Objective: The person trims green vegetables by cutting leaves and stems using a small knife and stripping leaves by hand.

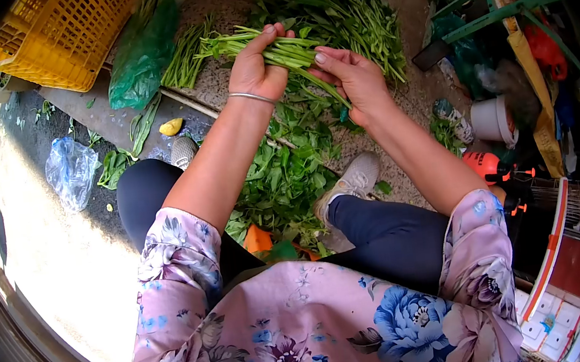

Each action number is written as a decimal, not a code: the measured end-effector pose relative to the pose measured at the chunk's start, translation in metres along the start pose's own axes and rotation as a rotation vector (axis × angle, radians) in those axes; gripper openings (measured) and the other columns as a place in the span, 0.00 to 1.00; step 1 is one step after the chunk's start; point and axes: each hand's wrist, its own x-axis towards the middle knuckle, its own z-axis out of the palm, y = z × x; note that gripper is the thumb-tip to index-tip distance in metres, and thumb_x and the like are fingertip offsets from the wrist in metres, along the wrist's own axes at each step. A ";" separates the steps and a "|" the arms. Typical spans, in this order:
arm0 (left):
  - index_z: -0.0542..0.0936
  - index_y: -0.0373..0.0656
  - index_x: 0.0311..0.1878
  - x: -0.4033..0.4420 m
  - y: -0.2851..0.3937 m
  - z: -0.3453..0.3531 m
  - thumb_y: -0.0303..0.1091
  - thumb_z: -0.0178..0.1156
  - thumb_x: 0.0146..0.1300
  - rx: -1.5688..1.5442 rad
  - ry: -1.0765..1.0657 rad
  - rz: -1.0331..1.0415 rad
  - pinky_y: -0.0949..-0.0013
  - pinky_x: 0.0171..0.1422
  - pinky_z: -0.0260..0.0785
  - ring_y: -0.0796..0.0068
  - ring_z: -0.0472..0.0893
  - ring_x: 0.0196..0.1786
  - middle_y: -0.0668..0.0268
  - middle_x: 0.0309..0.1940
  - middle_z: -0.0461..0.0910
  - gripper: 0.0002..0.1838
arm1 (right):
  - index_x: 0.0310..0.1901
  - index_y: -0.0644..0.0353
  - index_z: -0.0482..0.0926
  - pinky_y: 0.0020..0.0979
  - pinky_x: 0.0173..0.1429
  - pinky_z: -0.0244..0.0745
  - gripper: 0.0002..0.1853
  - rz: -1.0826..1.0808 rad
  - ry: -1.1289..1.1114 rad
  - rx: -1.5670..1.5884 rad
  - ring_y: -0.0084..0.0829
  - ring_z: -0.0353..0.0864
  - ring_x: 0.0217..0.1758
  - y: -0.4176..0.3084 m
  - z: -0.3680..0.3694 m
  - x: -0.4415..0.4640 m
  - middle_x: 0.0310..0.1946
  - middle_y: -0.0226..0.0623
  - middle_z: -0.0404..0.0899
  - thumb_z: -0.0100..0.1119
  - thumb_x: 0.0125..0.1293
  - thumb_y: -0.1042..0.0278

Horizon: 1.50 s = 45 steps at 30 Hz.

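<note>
My left hand (257, 67) is wrapped round a bundle of green stems (290, 54), whose ends stick out to the left. Close on its right, my right hand (353, 79) pinches a stem at the bundle's lower right side between thumb and fingers. Beyond my hands lies a big heap of leafy greens (349, 13) on the ground, with a smaller bunch of stems (186, 57) to its left. Loose green leaves (286, 174) are spread below my hands, between my legs.
A yellow crate (66, 38) and a green plastic bag (144, 58) are at the upper left. A clear bag (72, 171) and a yellow piece (171, 127) lie on the left ground. On the right are a white pot (490, 120), a green frame (500, 17) and an orange bottle (481, 165).
</note>
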 end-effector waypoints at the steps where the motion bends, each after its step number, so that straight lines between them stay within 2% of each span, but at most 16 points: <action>1: 0.71 0.37 0.36 -0.001 -0.001 0.000 0.20 0.54 0.56 -0.004 0.008 -0.004 0.60 0.58 0.66 0.71 0.74 0.39 0.61 0.34 0.74 0.05 | 0.40 0.64 0.75 0.13 0.18 0.55 0.11 -0.015 -0.036 0.015 0.21 0.80 0.33 0.004 0.000 0.003 0.32 0.31 0.79 0.60 0.56 0.72; 3: 0.70 0.37 0.37 -0.001 -0.003 0.000 0.21 0.54 0.57 -0.005 0.014 -0.001 0.59 0.59 0.64 0.70 0.74 0.40 0.62 0.35 0.74 0.06 | 0.41 0.63 0.75 0.14 0.18 0.55 0.11 -0.030 -0.069 0.030 0.20 0.80 0.33 0.003 -0.001 0.003 0.32 0.32 0.79 0.60 0.57 0.69; 6: 0.71 0.37 0.39 0.000 -0.002 -0.002 0.22 0.53 0.57 0.002 -0.005 0.000 0.57 0.60 0.63 0.71 0.75 0.40 0.63 0.35 0.74 0.06 | 0.39 0.61 0.76 0.14 0.14 0.50 0.15 0.051 -0.146 -0.212 0.19 0.80 0.33 -0.007 -0.006 -0.001 0.33 0.32 0.80 0.59 0.57 0.59; 9: 0.71 0.39 0.38 0.003 0.001 -0.004 0.22 0.53 0.58 0.016 -0.016 0.026 0.58 0.59 0.64 0.72 0.75 0.39 0.64 0.34 0.74 0.05 | 0.38 0.61 0.75 0.13 0.14 0.49 0.17 0.155 -0.161 -0.395 0.20 0.81 0.31 -0.012 -0.014 0.001 0.32 0.32 0.80 0.62 0.55 0.57; 11: 0.71 0.40 0.37 0.003 0.002 -0.004 0.22 0.54 0.58 0.023 0.001 0.056 0.59 0.58 0.65 0.73 0.75 0.39 0.65 0.34 0.74 0.05 | 0.39 0.61 0.75 0.12 0.14 0.51 0.18 0.157 -0.199 -0.444 0.19 0.80 0.29 -0.017 -0.016 -0.008 0.31 0.33 0.80 0.64 0.53 0.56; 13: 0.71 0.41 0.36 0.004 0.006 -0.002 0.23 0.55 0.57 0.033 -0.023 0.067 0.59 0.57 0.65 0.73 0.75 0.38 0.66 0.33 0.75 0.05 | 0.42 0.64 0.73 0.12 0.13 0.55 0.16 0.268 -0.256 -0.491 0.19 0.80 0.29 -0.015 -0.023 -0.008 0.32 0.35 0.79 0.60 0.57 0.64; 17: 0.71 0.44 0.37 0.000 0.001 -0.002 0.22 0.56 0.56 0.075 -0.041 0.107 0.58 0.56 0.66 0.75 0.76 0.37 0.68 0.32 0.76 0.07 | 0.39 0.65 0.74 0.11 0.15 0.57 0.13 0.172 -0.211 -0.445 0.15 0.75 0.23 -0.010 -0.023 -0.010 0.29 0.34 0.79 0.61 0.55 0.67; 22: 0.71 0.46 0.36 0.002 0.000 -0.007 0.22 0.56 0.56 0.069 -0.090 0.048 0.57 0.56 0.65 0.74 0.76 0.36 0.68 0.33 0.76 0.07 | 0.37 0.64 0.76 0.13 0.21 0.63 0.12 0.107 -0.193 -0.425 0.15 0.74 0.25 -0.010 -0.021 -0.005 0.29 0.31 0.79 0.62 0.54 0.68; 24: 0.71 0.46 0.36 0.002 -0.001 -0.008 0.23 0.55 0.57 0.065 -0.072 0.060 0.56 0.56 0.65 0.74 0.76 0.36 0.68 0.33 0.76 0.07 | 0.35 0.64 0.78 0.15 0.28 0.66 0.10 -0.170 -0.128 -0.541 0.15 0.72 0.25 -0.004 -0.021 -0.002 0.27 0.27 0.78 0.64 0.53 0.68; 25: 0.71 0.46 0.36 0.002 0.000 -0.009 0.23 0.55 0.57 0.062 -0.070 0.063 0.56 0.56 0.65 0.74 0.76 0.36 0.68 0.33 0.76 0.07 | 0.35 0.64 0.78 0.15 0.28 0.66 0.10 -0.168 -0.132 -0.543 0.15 0.72 0.25 -0.004 -0.020 -0.003 0.27 0.27 0.78 0.64 0.53 0.68; 27: 0.70 0.45 0.36 0.002 -0.001 -0.011 0.23 0.55 0.57 0.100 -0.070 0.066 0.58 0.56 0.66 0.74 0.76 0.36 0.68 0.33 0.75 0.06 | 0.31 0.62 0.80 0.18 0.30 0.66 0.10 -0.418 -0.106 -0.639 0.15 0.71 0.23 -0.008 -0.017 -0.006 0.22 0.26 0.77 0.65 0.51 0.65; 28: 0.70 0.45 0.36 0.002 -0.002 -0.011 0.23 0.55 0.57 0.099 -0.069 0.065 0.58 0.56 0.66 0.74 0.76 0.36 0.68 0.33 0.75 0.06 | 0.31 0.62 0.80 0.18 0.30 0.66 0.10 -0.416 -0.106 -0.640 0.15 0.71 0.23 -0.008 -0.014 -0.007 0.22 0.26 0.77 0.65 0.51 0.65; 30: 0.69 0.43 0.36 0.002 -0.007 -0.011 0.21 0.56 0.56 0.143 -0.063 0.103 0.64 0.43 0.69 0.72 0.75 0.34 0.66 0.31 0.75 0.08 | 0.32 0.64 0.80 0.16 0.30 0.65 0.09 -0.320 -0.123 -0.759 0.12 0.69 0.26 -0.007 -0.008 -0.007 0.23 0.24 0.76 0.65 0.52 0.68; 35: 0.69 0.43 0.36 0.001 -0.012 -0.014 0.20 0.57 0.54 0.176 -0.048 0.111 0.64 0.41 0.70 0.72 0.75 0.34 0.66 0.31 0.75 0.09 | 0.32 0.64 0.80 0.16 0.29 0.63 0.09 -0.260 -0.135 -0.879 0.11 0.67 0.24 0.002 -0.010 -0.001 0.22 0.22 0.75 0.64 0.53 0.68; 37: 0.69 0.43 0.36 0.001 -0.011 -0.015 0.20 0.57 0.54 0.147 -0.052 0.086 0.64 0.41 0.70 0.72 0.75 0.34 0.66 0.30 0.74 0.09 | 0.29 0.64 0.80 0.20 0.25 0.63 0.11 -0.289 -0.112 -0.763 0.14 0.66 0.20 0.003 -0.012 0.002 0.17 0.24 0.74 0.65 0.51 0.64; 45: 0.69 0.42 0.35 0.000 -0.004 -0.014 0.21 0.55 0.57 0.137 0.025 0.085 0.65 0.39 0.69 0.73 0.73 0.29 0.64 0.29 0.75 0.06 | 0.29 0.63 0.78 0.17 0.26 0.61 0.09 -0.233 -0.134 -0.632 0.13 0.65 0.21 0.009 -0.023 0.008 0.19 0.24 0.73 0.62 0.55 0.65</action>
